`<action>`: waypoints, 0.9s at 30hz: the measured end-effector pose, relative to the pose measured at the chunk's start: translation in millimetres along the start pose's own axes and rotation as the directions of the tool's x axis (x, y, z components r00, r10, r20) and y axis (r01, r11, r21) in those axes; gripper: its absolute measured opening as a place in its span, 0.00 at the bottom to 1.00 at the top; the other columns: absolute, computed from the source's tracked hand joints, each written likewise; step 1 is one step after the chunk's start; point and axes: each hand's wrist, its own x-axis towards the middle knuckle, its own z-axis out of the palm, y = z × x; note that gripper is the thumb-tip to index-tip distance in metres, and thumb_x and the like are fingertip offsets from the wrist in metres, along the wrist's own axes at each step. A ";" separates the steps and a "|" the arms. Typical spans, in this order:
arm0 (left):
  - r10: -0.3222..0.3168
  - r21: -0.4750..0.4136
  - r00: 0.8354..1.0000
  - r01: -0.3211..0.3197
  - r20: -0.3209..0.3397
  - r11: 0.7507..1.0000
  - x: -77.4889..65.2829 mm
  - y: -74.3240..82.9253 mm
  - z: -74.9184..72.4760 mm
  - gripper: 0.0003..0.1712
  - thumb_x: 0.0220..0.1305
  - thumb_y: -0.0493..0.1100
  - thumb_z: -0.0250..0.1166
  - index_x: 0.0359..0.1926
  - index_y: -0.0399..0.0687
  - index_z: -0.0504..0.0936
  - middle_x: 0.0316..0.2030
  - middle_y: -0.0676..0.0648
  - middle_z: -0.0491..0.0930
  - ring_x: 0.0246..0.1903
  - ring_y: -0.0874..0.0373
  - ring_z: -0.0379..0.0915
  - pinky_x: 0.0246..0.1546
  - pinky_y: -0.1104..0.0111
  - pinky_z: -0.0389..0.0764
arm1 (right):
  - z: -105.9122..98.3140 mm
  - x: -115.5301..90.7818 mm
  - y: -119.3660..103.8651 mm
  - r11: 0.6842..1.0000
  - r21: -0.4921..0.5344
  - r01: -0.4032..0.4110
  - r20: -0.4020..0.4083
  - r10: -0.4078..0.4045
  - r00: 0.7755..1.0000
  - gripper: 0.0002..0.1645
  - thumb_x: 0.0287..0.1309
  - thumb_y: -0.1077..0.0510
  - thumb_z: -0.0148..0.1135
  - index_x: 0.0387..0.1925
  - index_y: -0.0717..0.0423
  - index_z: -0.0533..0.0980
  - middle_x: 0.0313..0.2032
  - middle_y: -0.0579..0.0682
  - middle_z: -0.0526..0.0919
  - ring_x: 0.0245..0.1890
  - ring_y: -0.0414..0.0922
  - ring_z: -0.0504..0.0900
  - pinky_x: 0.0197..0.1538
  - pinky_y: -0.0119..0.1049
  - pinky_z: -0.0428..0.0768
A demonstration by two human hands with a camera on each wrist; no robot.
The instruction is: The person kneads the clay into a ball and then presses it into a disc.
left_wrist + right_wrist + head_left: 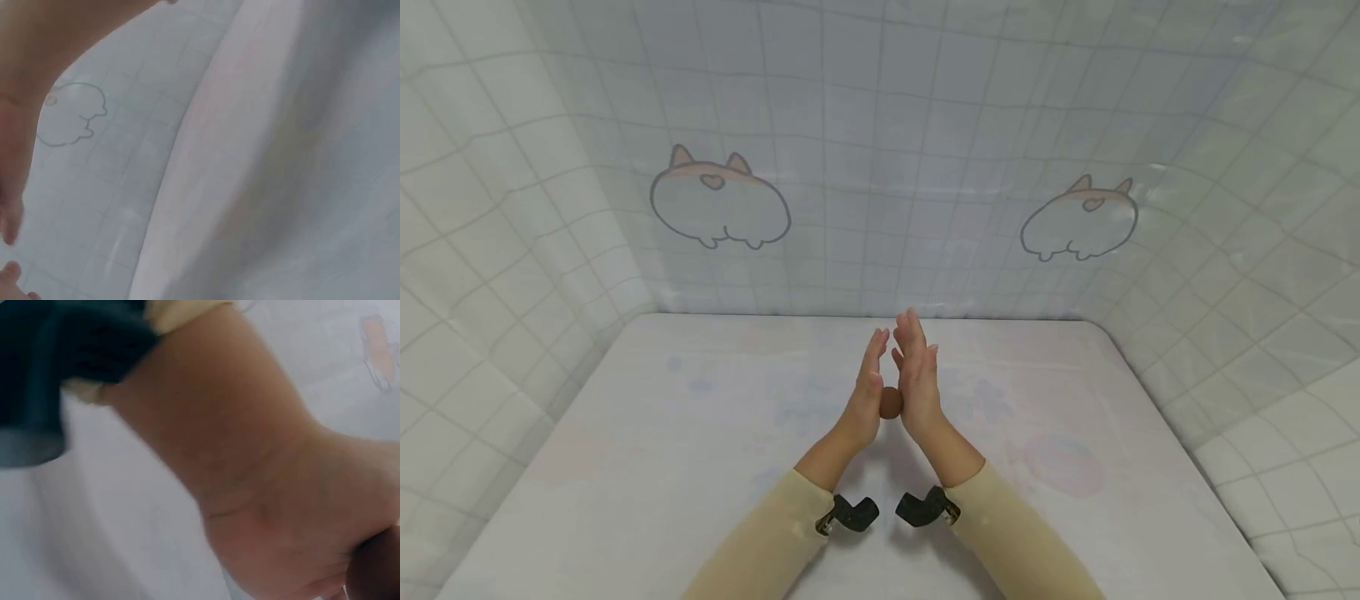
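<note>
A small, matte brown ball (891, 403) sits between the two palms, held up over the white table. My left hand (867, 396) presses its left side, fingers straight and pointing away from me. On the other side my right hand (919, 383) lies flat against the ball, its fingers also extended. The fingertips of the two hands stand slightly apart. In the right wrist view, part of the brown ball (377, 569) shows against a palm at the lower right corner. The left wrist view catches only a wrist and some fingertips; the ball is out of sight there.
A pale, faintly patterned cover lies on the table (662, 467). Behind it rises a gridded curtain (880, 167) with cartoon animal drawings, and similar sheets close off both sides. Each wrist carries a black camera, one on the left (856, 513) and one on the right (922, 507).
</note>
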 end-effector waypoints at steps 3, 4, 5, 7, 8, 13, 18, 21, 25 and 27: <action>0.036 0.053 0.999 -0.037 0.010 0.998 -0.3 0.6 2.9 0.55 0.67 0.78 0.21 0.80 0.44 0.41 0.79 0.41 0.34 0.77 0.42 0.32 0.65 0.30 0.39 | -2.2 4.4 -0.2 0.977 0.145 -0.154 -0.044 0.162 0.986 0.43 0.72 0.28 0.15 0.80 0.41 0.39 0.79 0.49 0.43 0.78 0.48 0.42 0.76 0.52 0.41; 0.046 0.075 0.999 -0.047 0.014 0.996 -0.3 0.7 3.7 0.56 0.67 0.79 0.20 0.80 0.44 0.42 0.79 0.42 0.34 0.77 0.43 0.30 0.65 0.29 0.38 | -3.2 5.6 0.8 0.959 0.198 -0.203 -0.045 0.216 0.975 0.43 0.72 0.27 0.14 0.80 0.40 0.39 0.79 0.49 0.42 0.78 0.48 0.41 0.76 0.51 0.41; 0.059 0.094 0.998 -0.060 0.018 0.994 -0.2 0.8 4.4 0.56 0.66 0.79 0.20 0.80 0.43 0.42 0.79 0.42 0.34 0.77 0.43 0.29 0.65 0.29 0.38 | -4.1 6.6 2.7 0.936 0.244 -0.253 -0.041 0.270 0.962 0.44 0.71 0.26 0.15 0.80 0.39 0.39 0.79 0.48 0.41 0.78 0.48 0.40 0.76 0.51 0.41; 0.086 0.128 0.996 -0.089 0.032 0.988 0.3 1.3 5.5 0.56 0.66 0.79 0.20 0.79 0.43 0.42 0.79 0.43 0.34 0.77 0.43 0.29 0.65 0.30 0.38 | -6.0 7.5 8.6 0.888 0.312 -0.339 -0.016 0.361 0.932 0.45 0.69 0.24 0.16 0.80 0.36 0.38 0.79 0.46 0.39 0.78 0.49 0.38 0.76 0.52 0.43; 0.100 0.142 0.994 -0.105 0.036 0.984 0.5 1.6 5.8 0.56 0.66 0.79 0.20 0.79 0.42 0.42 0.79 0.43 0.33 0.77 0.43 0.29 0.65 0.30 0.39 | -6.5 7.4 11.9 0.868 0.322 -0.379 -0.002 0.401 0.916 0.46 0.68 0.22 0.17 0.80 0.35 0.37 0.79 0.44 0.38 0.78 0.47 0.39 0.75 0.50 0.47; 0.142 0.156 0.990 -0.142 0.007 0.977 2.1 4.5 4.1 0.56 0.66 0.79 0.20 0.79 0.42 0.39 0.79 0.41 0.32 0.77 0.41 0.30 0.64 0.29 0.40 | -3.3 2.7 25.7 0.845 0.213 -0.491 0.066 0.489 0.870 0.48 0.64 0.18 0.18 0.80 0.29 0.38 0.73 0.43 0.60 0.49 0.37 0.73 0.43 0.29 0.68; 0.122 0.107 0.989 -0.114 -0.078 0.988 8.7 8.8 -3.2 0.58 0.64 0.81 0.20 0.79 0.44 0.37 0.79 0.41 0.31 0.77 0.43 0.28 0.65 0.30 0.37 | 2.2 -2.7 30.2 0.902 0.128 -0.412 0.172 0.389 0.905 0.43 0.68 0.24 0.12 0.80 0.32 0.38 0.76 0.43 0.53 0.52 0.30 0.70 0.48 0.29 0.70; 0.069 0.066 0.989 -0.061 -0.130 0.996 12.8 8.4 -8.4 0.59 0.62 0.83 0.20 0.80 0.47 0.36 0.79 0.46 0.31 0.77 0.47 0.29 0.66 0.32 0.36 | 4.4 -6.0 29.3 0.932 0.098 -0.348 0.189 0.326 0.926 0.43 0.70 0.26 0.12 0.80 0.36 0.37 0.80 0.45 0.38 0.71 0.41 0.57 0.65 0.38 0.64; -0.018 0.021 0.983 0.022 -0.183 1.000 16.5 4.0 -14.6 0.57 0.61 0.83 0.21 0.81 0.54 0.36 0.79 0.51 0.31 0.77 0.50 0.36 0.67 0.33 0.40 | 6.3 -9.5 25.7 0.972 0.036 -0.230 0.172 0.221 0.960 0.45 0.72 0.27 0.15 0.81 0.42 0.35 0.79 0.52 0.37 0.78 0.53 0.36 0.75 0.55 0.43; -0.054 0.003 0.980 0.056 -0.190 0.998 16.8 1.7 -16.5 0.56 0.62 0.83 0.21 0.81 0.55 0.37 0.79 0.51 0.31 0.77 0.50 0.36 0.67 0.33 0.42 | 6.2 -10.1 22.5 0.987 -0.003 -0.158 0.168 0.156 0.973 0.46 0.72 0.26 0.17 0.81 0.45 0.35 0.79 0.53 0.38 0.78 0.55 0.36 0.74 0.59 0.40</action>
